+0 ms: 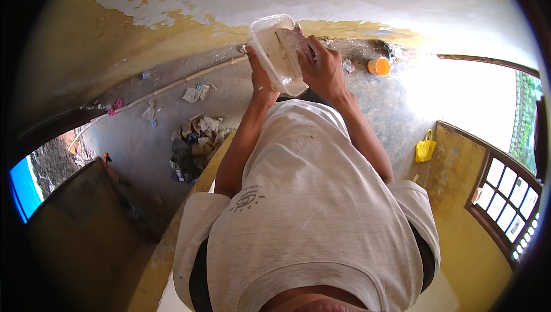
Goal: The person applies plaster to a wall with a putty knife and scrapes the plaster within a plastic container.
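My left hand [262,82] grips a clear plastic tub [258,39] by its side, thumb along the rim. The tub is tilted, and whitish residue coats its inside. In my right hand [328,71] is a flat scraper [294,43], with a pale, smeared blade and a reddish-brown grip. The blade reaches into the tub's mouth, though whether it touches the bottom I cannot tell. My fingers wrap round the grip and partly hide it. Both hands are held out in front of my body, near the wall.
Ahead stands a wall [189,2] with patchy white over yellow paint. A long pole [189,77] lies on the floor at left, near a heap of scraps [198,143]. To the right are an orange bucket [379,66], a yellow bag [425,148] and a paned window [506,194].
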A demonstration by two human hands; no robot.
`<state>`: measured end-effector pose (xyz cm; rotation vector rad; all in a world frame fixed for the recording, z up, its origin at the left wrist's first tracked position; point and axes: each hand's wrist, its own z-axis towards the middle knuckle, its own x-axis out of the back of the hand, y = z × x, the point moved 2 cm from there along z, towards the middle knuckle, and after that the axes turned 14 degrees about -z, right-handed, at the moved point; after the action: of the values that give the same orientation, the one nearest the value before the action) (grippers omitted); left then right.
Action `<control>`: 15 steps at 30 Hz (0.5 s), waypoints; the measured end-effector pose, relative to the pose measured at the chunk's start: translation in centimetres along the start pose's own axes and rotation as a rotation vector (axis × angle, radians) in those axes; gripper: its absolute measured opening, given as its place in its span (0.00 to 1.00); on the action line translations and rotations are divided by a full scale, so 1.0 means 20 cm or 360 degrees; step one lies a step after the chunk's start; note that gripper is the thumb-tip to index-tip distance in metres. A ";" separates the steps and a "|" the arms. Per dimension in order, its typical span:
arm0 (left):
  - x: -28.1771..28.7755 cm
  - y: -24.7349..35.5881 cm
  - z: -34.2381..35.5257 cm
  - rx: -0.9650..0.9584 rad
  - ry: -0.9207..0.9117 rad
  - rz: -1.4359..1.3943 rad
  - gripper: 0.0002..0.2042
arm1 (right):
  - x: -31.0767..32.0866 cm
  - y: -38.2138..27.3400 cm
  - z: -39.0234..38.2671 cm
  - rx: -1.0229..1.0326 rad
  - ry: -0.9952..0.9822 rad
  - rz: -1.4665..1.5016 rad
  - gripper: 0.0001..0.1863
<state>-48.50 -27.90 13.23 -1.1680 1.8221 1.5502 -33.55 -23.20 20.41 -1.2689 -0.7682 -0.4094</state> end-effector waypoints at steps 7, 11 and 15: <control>0.01 -0.02 0.02 0.0059 0.0087 -0.0145 0.44 | 0.10 -0.13 0.00 0.0214 0.0139 -0.0038 0.07; -0.01 -0.05 0.03 0.0097 0.0202 0.0019 0.43 | -0.02 -0.11 0.00 0.0492 0.0033 -0.0133 0.08; -0.03 -0.03 0.02 0.0022 0.0161 -0.0243 0.39 | 0.11 -0.16 0.02 0.0306 -0.0009 -0.0086 0.10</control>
<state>-47.76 -27.28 13.28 -1.3678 1.7582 1.4142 -34.33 -23.45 24.22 -1.0716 -0.8280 -0.3666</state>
